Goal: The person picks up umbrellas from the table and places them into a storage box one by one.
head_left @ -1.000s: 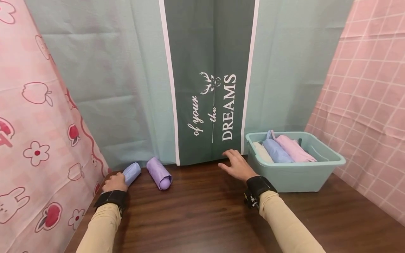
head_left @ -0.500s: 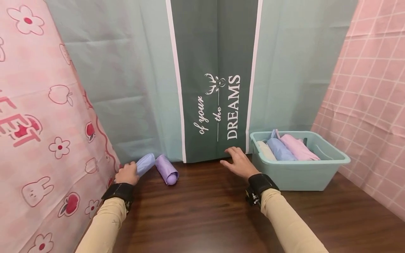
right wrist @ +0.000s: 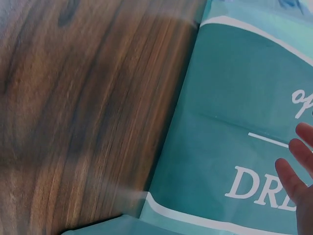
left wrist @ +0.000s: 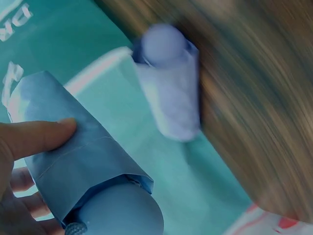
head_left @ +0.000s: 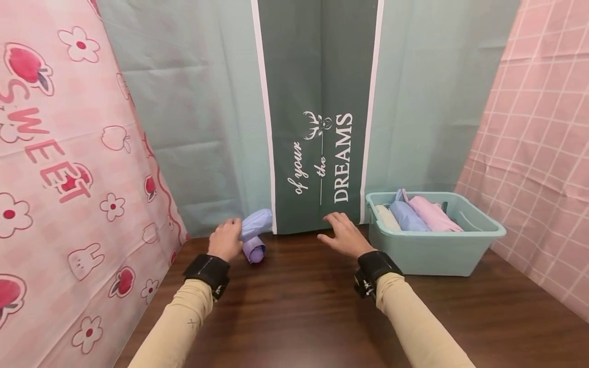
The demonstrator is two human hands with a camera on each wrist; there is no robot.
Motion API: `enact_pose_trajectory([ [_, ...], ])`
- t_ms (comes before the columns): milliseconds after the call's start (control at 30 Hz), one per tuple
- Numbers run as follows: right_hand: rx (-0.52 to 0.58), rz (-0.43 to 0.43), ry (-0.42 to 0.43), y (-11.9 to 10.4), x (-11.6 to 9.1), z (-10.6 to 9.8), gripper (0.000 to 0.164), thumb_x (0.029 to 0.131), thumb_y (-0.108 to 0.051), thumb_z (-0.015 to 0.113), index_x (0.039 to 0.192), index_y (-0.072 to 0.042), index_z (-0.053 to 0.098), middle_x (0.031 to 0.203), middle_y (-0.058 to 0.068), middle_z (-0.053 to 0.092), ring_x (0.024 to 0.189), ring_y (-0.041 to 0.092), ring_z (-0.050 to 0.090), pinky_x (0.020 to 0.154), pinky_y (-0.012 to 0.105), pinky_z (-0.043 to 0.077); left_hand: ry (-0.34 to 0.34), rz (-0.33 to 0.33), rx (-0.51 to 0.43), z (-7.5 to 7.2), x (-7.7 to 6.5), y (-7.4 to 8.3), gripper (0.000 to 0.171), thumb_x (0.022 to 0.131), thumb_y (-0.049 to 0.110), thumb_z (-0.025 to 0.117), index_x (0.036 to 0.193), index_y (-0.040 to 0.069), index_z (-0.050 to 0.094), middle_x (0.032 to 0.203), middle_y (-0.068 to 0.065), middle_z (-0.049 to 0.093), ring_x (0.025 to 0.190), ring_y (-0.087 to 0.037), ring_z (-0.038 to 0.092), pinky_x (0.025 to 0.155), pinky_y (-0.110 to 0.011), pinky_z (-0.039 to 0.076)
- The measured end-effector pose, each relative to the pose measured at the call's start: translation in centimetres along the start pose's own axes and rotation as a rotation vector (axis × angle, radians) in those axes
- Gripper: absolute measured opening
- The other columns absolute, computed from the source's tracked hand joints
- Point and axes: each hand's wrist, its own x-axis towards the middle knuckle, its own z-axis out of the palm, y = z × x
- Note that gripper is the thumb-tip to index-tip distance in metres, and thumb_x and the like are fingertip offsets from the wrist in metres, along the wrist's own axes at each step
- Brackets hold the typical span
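Note:
My left hand (head_left: 225,240) grips a blue folded umbrella (head_left: 256,224) around its sleeve, held above the table. In the left wrist view the thumb lies along the blue fabric, and a rounded handle end with a bit of cord sticks out of the sleeve. A purple folded umbrella (head_left: 255,251) lies on the table beneath it, partly covered by the blue one in the head view; its round handle end (left wrist: 164,45) shows in the left wrist view. My right hand (head_left: 347,236) holds nothing, fingers spread and slightly bent, just left of the light teal bin (head_left: 428,255).
Inside the bin lie a cream roll (head_left: 388,217), a blue roll (head_left: 408,216) and a pink roll (head_left: 434,213). A green cloth (head_left: 322,76) hangs behind the brown table (head_left: 299,317). Pink cloths hang at the left (head_left: 92,204) and right.
My left hand has lifted the blue umbrella and carried it to the right, over the purple one. The head view has turned slightly left. My right hand has stayed beside the bin.

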Motion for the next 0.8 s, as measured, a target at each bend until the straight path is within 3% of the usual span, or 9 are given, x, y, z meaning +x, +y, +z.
enact_pose_trajectory([
  [300,-0.137,-0.25,0.056,-1.7,-0.2,0.5,0.06,0.076,-0.021,0.084,0.123,0.006,0.06,0.121,0.021,0.06,0.111,0.041,0.055,0.083,0.056,0.048,0.02,0.17,-0.002,0.8,-1.1,6.0,0.035,0.069,-0.002,0.078,0.098,-0.001,0.06,0.092,-0.019,0.064,0.079,-0.04,0.065,0.06,-0.052,0.054],
  [567,-0.157,-0.218,0.006,-2.2,-0.3,0.9,0.081,0.068,-0.019,0.093,0.135,0.004,0.054,0.131,0.02,0.059,0.118,0.039,0.055,0.088,0.055,0.048,0.02,0.254,0.037,1.6,-1.5,9.5,0.033,0.071,0.002,0.08,0.096,0.001,0.059,0.09,-0.015,0.064,0.075,-0.036,0.064,0.059,-0.048,0.054],
  [667,-0.149,-0.253,-0.011,-2.3,-0.1,1.0,0.079,0.069,-0.017,0.093,0.135,0.003,0.055,0.13,0.019,0.059,0.118,0.038,0.055,0.087,0.054,0.049,0.02,0.297,0.069,1.7,-1.5,10.4,0.033,0.073,0.005,0.081,0.1,0.002,0.062,0.092,-0.015,0.065,0.076,-0.035,0.065,0.059,-0.047,0.055],
  [800,-0.189,-0.337,-0.034,-2.6,0.1,1.1,0.062,0.072,-0.017,0.09,0.125,0.0,0.064,0.12,0.015,0.065,0.109,0.033,0.059,0.082,0.049,0.051,0.032,0.332,0.098,1.8,-1.5,11.3,0.035,0.074,0.007,0.082,0.104,0.003,0.064,0.095,-0.014,0.066,0.076,-0.034,0.065,0.059,-0.044,0.055],
])
